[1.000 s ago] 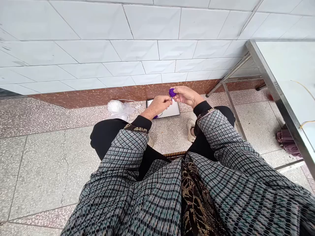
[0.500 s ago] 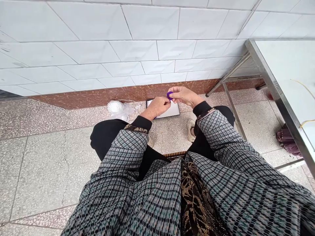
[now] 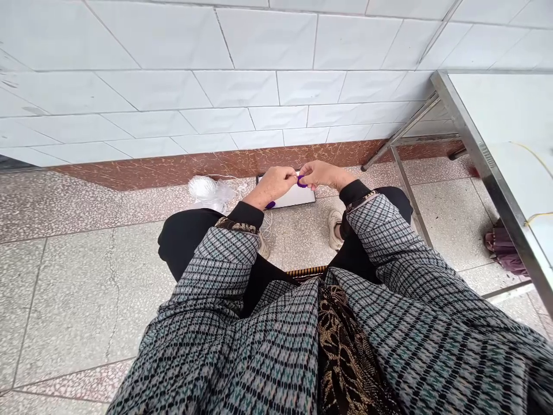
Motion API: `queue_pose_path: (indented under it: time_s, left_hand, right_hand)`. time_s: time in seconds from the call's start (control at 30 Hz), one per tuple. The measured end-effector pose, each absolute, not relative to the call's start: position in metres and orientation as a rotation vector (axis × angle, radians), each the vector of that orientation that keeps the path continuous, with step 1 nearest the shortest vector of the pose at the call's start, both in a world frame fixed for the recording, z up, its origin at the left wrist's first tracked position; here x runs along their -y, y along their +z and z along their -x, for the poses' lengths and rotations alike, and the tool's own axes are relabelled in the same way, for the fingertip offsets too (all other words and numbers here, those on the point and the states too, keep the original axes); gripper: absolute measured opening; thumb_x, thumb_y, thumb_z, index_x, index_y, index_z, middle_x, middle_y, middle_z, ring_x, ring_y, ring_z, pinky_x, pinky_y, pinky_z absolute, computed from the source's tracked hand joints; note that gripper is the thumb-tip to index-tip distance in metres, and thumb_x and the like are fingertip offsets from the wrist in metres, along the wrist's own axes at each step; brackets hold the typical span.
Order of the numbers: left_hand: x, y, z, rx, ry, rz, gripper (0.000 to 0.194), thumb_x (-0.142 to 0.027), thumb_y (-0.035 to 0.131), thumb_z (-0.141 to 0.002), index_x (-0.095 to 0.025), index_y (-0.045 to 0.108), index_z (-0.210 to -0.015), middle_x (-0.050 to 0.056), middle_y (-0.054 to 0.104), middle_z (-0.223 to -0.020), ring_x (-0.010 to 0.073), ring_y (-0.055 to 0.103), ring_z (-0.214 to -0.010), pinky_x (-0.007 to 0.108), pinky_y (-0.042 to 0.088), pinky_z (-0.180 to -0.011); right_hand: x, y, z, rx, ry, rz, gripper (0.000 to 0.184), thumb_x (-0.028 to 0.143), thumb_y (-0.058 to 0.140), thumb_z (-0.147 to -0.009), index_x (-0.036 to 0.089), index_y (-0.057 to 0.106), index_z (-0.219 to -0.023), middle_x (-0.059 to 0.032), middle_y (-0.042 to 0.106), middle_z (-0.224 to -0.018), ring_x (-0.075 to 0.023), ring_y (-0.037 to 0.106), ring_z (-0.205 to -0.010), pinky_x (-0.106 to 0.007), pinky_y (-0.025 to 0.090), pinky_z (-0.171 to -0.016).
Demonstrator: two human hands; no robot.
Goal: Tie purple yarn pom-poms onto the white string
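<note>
Between the thumb and fingers of my right hand (image 3: 323, 175) is a small purple round piece (image 3: 301, 183), fuzzy like knitted yarn or felt. My left hand (image 3: 276, 184) is closed in a pinch just left of it; whatever its fingertips hold is too small to make out. Below both hands a white board or shallow tray with a dark rim (image 3: 296, 198) lies on the floor. A second purple piece (image 3: 270, 204) shows at its left end, partly behind my left wrist.
Left of the tray, a white yarn ball (image 3: 202, 188) sits by clear plastic, with loose white cord around it. A tiled wall (image 3: 250, 89) rises ahead. At right stands a metal-framed table (image 3: 479, 150), with a dark purple cloth (image 3: 505, 251) below it. My knees flank the tray.
The purple piece in my right hand has dropped slightly and turned. My left hand has shifted a little left and up, uncovering the second purple piece on the tray.
</note>
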State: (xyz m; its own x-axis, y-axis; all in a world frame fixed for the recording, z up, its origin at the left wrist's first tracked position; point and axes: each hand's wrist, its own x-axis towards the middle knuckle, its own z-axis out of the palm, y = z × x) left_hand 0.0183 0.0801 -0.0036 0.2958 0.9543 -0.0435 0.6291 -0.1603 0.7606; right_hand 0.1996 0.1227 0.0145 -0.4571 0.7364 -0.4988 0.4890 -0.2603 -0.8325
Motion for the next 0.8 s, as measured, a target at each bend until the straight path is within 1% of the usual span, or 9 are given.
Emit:
queue_pose_path:
  time_s: [0.1, 0.2, 0.27, 0.33, 0.47, 0.6, 0.67, 0.73, 0.8]
  left_hand:
    - [-0.078, -0.004, -0.021, -1.389, 0.677, -1.862, 0.015, -0.025, 0.053, -0.082, -0.02, 0.06, -0.069, -0.002, 0.058, -0.06, 0.0152, 0.052, -0.063, 0.028, 0.037, -0.063]
    - [-0.077, -0.006, -0.024, -1.348, 0.638, -1.872, 0.016, -0.024, 0.054, -0.083, -0.02, 0.059, -0.068, -0.002, 0.058, -0.06, 0.0141, 0.052, -0.062, 0.028, 0.037, -0.064]
    - [-0.077, -0.007, -0.025, -1.349, 0.575, -1.868, 0.017, -0.022, 0.055, -0.082, -0.02, 0.059, -0.066, -0.001, 0.058, -0.06, 0.0138, 0.052, -0.061, 0.028, 0.038, -0.064]
    - [-0.078, -0.007, -0.026, -1.369, 0.547, -1.831, 0.017, -0.02, 0.055, -0.082, -0.019, 0.061, -0.066, 0.0, 0.06, -0.062, 0.0142, 0.054, -0.061, 0.028, 0.04, -0.065]
    - [-0.08, -0.008, -0.024, -1.345, 0.511, -1.755, 0.015, -0.021, 0.058, -0.083, -0.018, 0.07, -0.074, 0.002, 0.066, -0.068, 0.0156, 0.059, -0.064, 0.028, 0.042, -0.066]
    - [-0.081, -0.011, -0.019, -1.353, 0.441, -1.805, 0.014, -0.026, 0.064, -0.08, -0.017, 0.073, -0.075, 0.002, 0.067, -0.068, 0.0151, 0.054, -0.063, 0.028, 0.038, -0.064]
    - [-0.082, -0.012, -0.017, -1.361, 0.434, -1.849, 0.018, -0.027, 0.061, -0.083, -0.017, 0.072, -0.072, 0.0, 0.062, -0.064, 0.0141, 0.049, -0.061, 0.029, 0.035, -0.062]
    - [-0.082, -0.011, -0.016, -1.359, 0.434, -1.886, 0.022, -0.025, 0.057, -0.084, -0.018, 0.066, -0.066, 0.0, 0.057, -0.061, 0.0136, 0.044, -0.059, 0.03, 0.033, -0.062]
    - [-0.081, -0.008, -0.017, -1.376, 0.449, -1.898, 0.022, -0.021, 0.055, -0.083, -0.019, 0.061, -0.062, 0.0, 0.055, -0.059, 0.0136, 0.044, -0.058, 0.03, 0.032, -0.062]
  right_hand:
    - [-0.127, 0.01, -0.197, 1.432, 1.798, 1.495, 0.029, -0.007, 0.074, -0.083, 0.015, 0.063, -0.069, 0.0021, 0.062, -0.055, -0.0065, 0.054, -0.047, -0.015, 0.049, -0.047]
    - [-0.128, 0.013, -0.196, 1.131, 1.852, 1.445, 0.026, -0.001, 0.069, -0.093, 0.015, 0.062, -0.073, 0.003, 0.062, -0.056, -0.0055, 0.055, -0.048, -0.014, 0.052, -0.051]
    - [-0.127, 0.019, -0.197, 1.011, 1.911, 1.379, 0.025, 0.001, 0.062, -0.099, 0.014, 0.062, -0.078, 0.0027, 0.063, -0.059, -0.0053, 0.057, -0.051, -0.013, 0.053, -0.055]
    - [-0.126, 0.024, -0.2, 0.993, 1.976, 1.295, 0.023, 0.002, 0.057, -0.101, 0.014, 0.062, -0.083, 0.0029, 0.064, -0.061, -0.0052, 0.058, -0.052, -0.013, 0.053, -0.056]
    - [-0.123, 0.029, -0.207, 1.277, 2.09, 1.174, 0.014, 0.001, 0.065, -0.093, 0.014, 0.066, -0.091, 0.0027, 0.065, -0.066, -0.0063, 0.056, -0.052, -0.015, 0.05, -0.053]
    - [-0.121, 0.027, -0.212, 1.734, 2.045, 1.15, 0.016, 0.0, 0.075, -0.083, 0.014, 0.068, -0.084, 0.001, 0.068, -0.071, -0.0075, 0.057, -0.056, -0.017, 0.049, -0.052]
    - [-0.121, 0.024, -0.211, 1.936, 1.98, 1.19, 0.018, -0.001, 0.077, -0.079, 0.015, 0.068, -0.08, 0.0004, 0.068, -0.071, -0.0085, 0.059, -0.056, -0.019, 0.05, -0.052]
    - [-0.122, 0.02, -0.21, 2.081, 1.898, 1.285, 0.02, -0.002, 0.079, -0.077, 0.015, 0.068, -0.077, 0.0, 0.068, -0.068, -0.0088, 0.058, -0.052, -0.019, 0.048, -0.049]
    - [-0.123, 0.016, -0.207, 2.103, 1.794, 1.415, 0.024, -0.005, 0.08, -0.076, 0.014, 0.066, -0.073, 0.0006, 0.066, -0.062, -0.0084, 0.056, -0.048, -0.02, 0.046, -0.045]
